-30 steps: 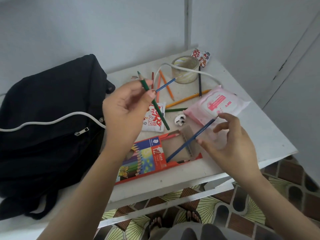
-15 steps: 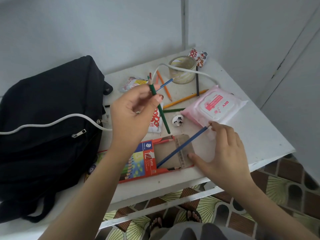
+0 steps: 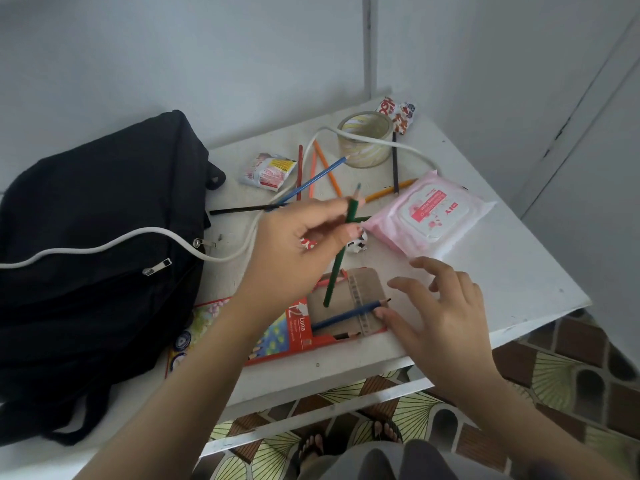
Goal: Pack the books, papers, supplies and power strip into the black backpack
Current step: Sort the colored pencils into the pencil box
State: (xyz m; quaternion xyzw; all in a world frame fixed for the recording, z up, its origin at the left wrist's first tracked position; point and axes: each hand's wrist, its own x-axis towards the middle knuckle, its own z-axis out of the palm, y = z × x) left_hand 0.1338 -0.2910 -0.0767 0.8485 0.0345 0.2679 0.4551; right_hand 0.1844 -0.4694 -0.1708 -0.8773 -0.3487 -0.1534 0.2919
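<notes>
Black backpack (image 3: 86, 237) sits on white corner table (image 3: 519, 289).

Soft even daylight, faint shadows, wide-angle edge bending, slight motion blur.

The backpack (image 3: 86, 237) at nine o'clock was plain black, crossed by a white cord (image 3: 104, 244). The table (image 3: 502, 278) was white. Near centre were a green pencil (image 3: 334, 271) and a dark blue pencil (image 3: 346, 316). The pencil box (image 3: 301, 341) was red-orange with a multicoloured print. The wipes pack (image 3: 429, 216) at two o'clock was pink. The floor tiles (image 3: 554, 372) at five o'clock were brown with yellow-green fans.
</notes>
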